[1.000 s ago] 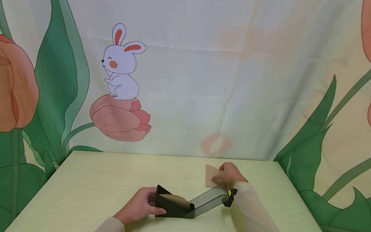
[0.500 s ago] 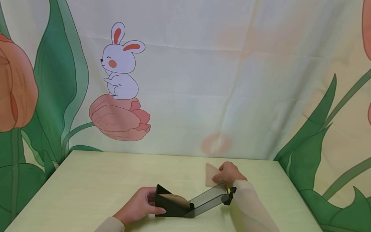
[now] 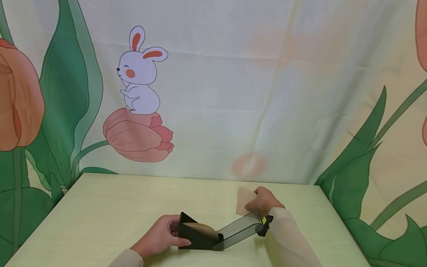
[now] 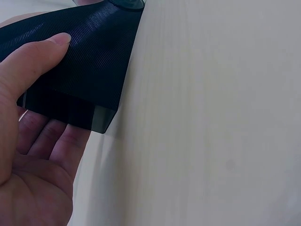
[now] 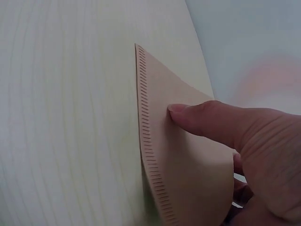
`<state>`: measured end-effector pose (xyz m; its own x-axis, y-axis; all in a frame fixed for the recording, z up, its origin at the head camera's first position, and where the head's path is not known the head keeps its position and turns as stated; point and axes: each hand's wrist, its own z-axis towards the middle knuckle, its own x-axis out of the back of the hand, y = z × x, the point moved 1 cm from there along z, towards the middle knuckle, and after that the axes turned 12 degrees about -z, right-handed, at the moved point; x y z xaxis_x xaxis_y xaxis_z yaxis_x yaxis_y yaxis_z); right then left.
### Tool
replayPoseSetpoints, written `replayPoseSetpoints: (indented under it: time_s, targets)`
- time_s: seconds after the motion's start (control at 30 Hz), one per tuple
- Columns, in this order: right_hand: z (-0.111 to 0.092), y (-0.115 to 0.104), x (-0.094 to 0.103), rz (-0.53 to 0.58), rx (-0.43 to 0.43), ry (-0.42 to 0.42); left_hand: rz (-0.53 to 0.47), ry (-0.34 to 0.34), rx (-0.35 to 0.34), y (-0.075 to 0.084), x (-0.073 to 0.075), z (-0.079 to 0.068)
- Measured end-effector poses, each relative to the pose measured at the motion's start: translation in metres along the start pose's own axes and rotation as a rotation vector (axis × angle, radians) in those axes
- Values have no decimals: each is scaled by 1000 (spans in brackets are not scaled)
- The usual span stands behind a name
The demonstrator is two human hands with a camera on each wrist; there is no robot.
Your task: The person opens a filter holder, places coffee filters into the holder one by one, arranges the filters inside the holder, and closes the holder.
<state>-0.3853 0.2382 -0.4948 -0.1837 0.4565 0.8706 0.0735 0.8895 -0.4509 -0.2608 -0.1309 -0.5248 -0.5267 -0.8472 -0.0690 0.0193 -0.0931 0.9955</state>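
Note:
In the head view my left hand [image 3: 161,235] grips the closed end of a black filter box [image 3: 197,237], thumb on the near side and fingers behind. Brown paper coffee filters [image 3: 200,228] stand inside the box. Its smoky see-through lid [image 3: 240,230] is swung out to the right. Beyond the lid, my right hand [image 3: 265,200] pinches a single brown coffee filter [image 3: 244,202]. The right wrist view shows the thumb flat on that filter [image 5: 183,160], whose crimped seam runs along one edge; the fingers behind it are mostly hidden.
Everything is on a pale wood-grain table [image 3: 133,200]. A fabric backdrop [image 3: 207,92] printed with a rabbit and tulips hangs right behind the table's far edge. A black clasp with a yellow mark [image 3: 265,226] sits at the lid's outer end, close to the right sleeve [image 3: 290,233].
The coffee filter in my right hand has tilted slightly, its upper left corner shifting a little to the right. My left hand and the filter box hold still.

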Motion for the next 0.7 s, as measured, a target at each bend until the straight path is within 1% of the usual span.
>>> replayPoseSetpoints:
  time_s: [0.23, 0.4, 0.53, 0.7]
  targets:
    - [2, 3, 0, -56, 22, 6, 11, 9, 11, 1, 0, 0]
    - [2, 5, 1, -50, 26, -1, 19, 9, 13, 2, 0, 0]
    - [0, 5, 3, -64, 52, -7, 10, 6, 13, 2, 0, -1]
    - [-1, 11, 7, -14, 81, -8, 5, 5, 12, 1, 0, -1]
